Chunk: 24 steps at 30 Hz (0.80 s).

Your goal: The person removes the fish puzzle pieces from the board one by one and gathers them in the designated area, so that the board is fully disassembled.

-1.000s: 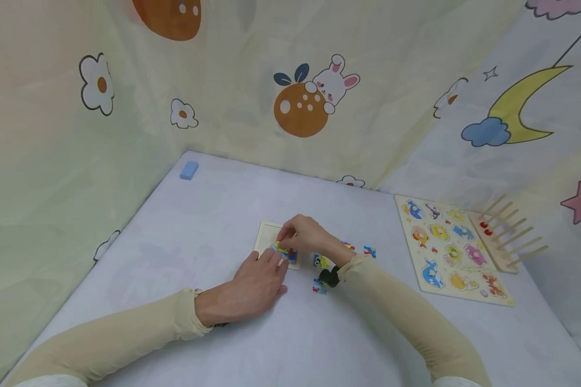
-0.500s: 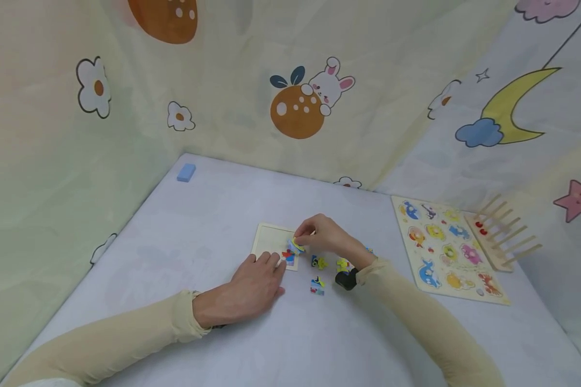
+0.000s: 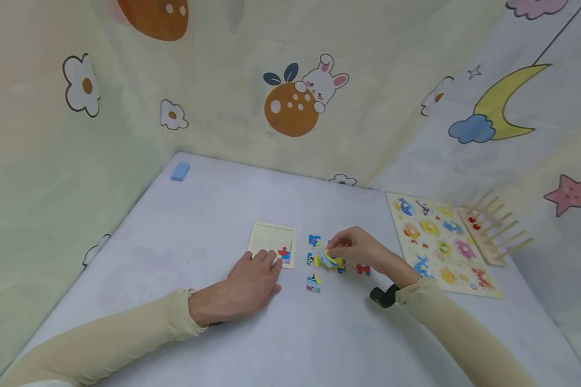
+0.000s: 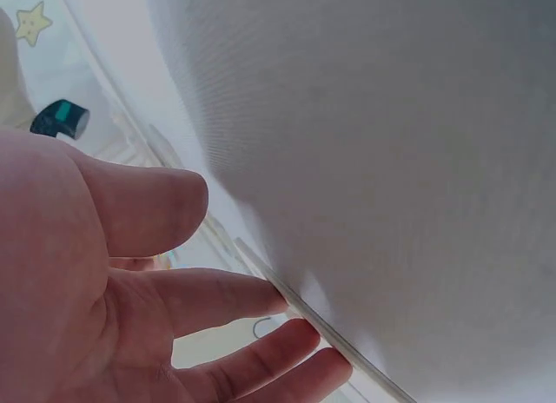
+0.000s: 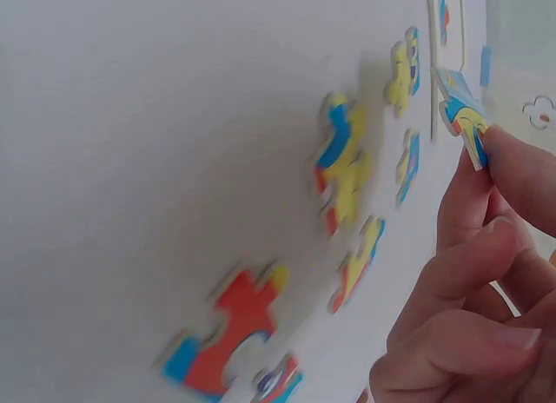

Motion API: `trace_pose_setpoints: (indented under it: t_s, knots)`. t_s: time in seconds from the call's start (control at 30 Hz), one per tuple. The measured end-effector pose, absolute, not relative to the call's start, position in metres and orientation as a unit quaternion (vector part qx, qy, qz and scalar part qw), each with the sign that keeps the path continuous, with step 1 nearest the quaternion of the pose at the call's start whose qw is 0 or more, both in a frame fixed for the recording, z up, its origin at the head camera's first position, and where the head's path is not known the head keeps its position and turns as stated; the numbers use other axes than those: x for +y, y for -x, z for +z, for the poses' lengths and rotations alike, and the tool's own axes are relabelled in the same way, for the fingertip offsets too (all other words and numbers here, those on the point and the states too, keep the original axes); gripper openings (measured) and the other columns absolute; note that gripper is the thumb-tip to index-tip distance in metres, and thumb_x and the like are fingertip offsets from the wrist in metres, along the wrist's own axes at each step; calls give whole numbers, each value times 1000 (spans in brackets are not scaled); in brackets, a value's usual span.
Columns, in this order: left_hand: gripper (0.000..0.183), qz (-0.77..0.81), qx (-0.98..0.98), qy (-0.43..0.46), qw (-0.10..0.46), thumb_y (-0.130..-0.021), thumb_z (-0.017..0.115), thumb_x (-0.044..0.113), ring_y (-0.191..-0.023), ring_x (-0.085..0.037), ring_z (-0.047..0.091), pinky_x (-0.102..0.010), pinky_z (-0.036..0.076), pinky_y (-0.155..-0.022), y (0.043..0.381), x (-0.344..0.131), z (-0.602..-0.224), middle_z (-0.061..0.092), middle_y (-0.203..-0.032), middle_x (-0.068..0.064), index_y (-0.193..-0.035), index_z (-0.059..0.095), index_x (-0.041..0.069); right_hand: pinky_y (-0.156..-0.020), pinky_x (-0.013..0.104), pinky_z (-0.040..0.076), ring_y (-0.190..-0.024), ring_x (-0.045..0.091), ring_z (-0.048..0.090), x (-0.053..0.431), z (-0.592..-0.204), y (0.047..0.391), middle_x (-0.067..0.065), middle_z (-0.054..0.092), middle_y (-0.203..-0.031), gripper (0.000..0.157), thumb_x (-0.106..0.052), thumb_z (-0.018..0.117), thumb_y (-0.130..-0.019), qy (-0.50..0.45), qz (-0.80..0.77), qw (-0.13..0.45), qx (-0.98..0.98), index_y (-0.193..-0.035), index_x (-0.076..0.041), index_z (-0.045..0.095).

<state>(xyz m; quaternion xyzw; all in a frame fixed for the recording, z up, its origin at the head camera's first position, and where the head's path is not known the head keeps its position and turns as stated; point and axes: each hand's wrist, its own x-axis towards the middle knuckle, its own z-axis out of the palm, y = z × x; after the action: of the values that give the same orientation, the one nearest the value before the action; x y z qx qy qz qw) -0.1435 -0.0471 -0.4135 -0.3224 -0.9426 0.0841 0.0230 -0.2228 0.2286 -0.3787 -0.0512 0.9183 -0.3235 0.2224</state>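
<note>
My left hand rests with its fingertips on the near edge of a small cream puzzle tray. In the left wrist view those straight fingers touch the tray's thin edge. A red-and-blue puzzle piece lies in the tray's near right corner. My right hand pinches a yellow-and-blue puzzle piece between thumb and finger, held above several loose pieces. Among these are a red piece, a yellow-and-blue piece and one nearer me.
At the right lies a wooden animal puzzle board, with a rack of wooden pegs and red beads beside it. A light blue block sits at the far left corner. Printed cloth walls border the table.
My right hand has moved right, carrying the pinched puzzle piece from over the tray to above the loose pieces. My left hand has stayed on the tray's edge.
</note>
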Motion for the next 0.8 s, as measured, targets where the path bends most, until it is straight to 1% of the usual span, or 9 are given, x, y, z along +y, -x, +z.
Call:
trace_pose_setpoints:
  t_s: [0.1, 0.3, 0.43, 0.57, 0.8]
  knots:
    - [56, 85, -942, 324, 20, -99, 63, 49, -103, -20, 55, -34, 46, -80, 144, -47, -413, 60, -115, -6, -140, 61, 11, -61, 27, 40, -72, 18, 50, 242, -379, 216, 1, 65, -88, 13, -23, 75, -94, 50, -325, 230, 916, -100, -11, 76]
    - [57, 84, -941, 327, 20, -98, 63, 49, -103, -20, 55, -34, 46, -81, 145, -47, -414, 61, -116, -6, -140, 61, 10, -67, 28, 43, -78, 18, 54, 256, -381, 202, 1, 66, -86, 13, -19, 76, -93, 62, -332, 265, 903, -100, -8, 75]
    - [57, 81, -941, 327, 19, -98, 63, 49, -104, -21, 55, -34, 46, -81, 146, -47, -414, 60, -116, -6, -141, 61, 10, -68, 27, 43, -78, 18, 54, 257, -383, 195, 1, 68, -82, 10, -16, 76, -92, 87, -333, 285, 895, -98, -7, 76]
    - [56, 79, -942, 327, 24, -98, 63, 48, -104, -21, 55, -34, 45, -80, 146, -48, -415, 60, -116, -6, -140, 61, 11, -65, 26, 42, -73, 16, 54, 253, -386, 192, 1, 68, -78, 8, -15, 77, -92, 104, -321, 282, 898, -95, -8, 76]
    - [56, 81, -942, 326, 24, -98, 63, 49, -103, -20, 54, -33, 44, -79, 146, -48, -416, 60, -116, -5, -141, 61, 11, -65, 26, 47, -72, 14, 56, 247, -391, 188, 0, 69, -79, 3, -13, 78, -90, 109, -285, 253, 918, -91, -10, 77]
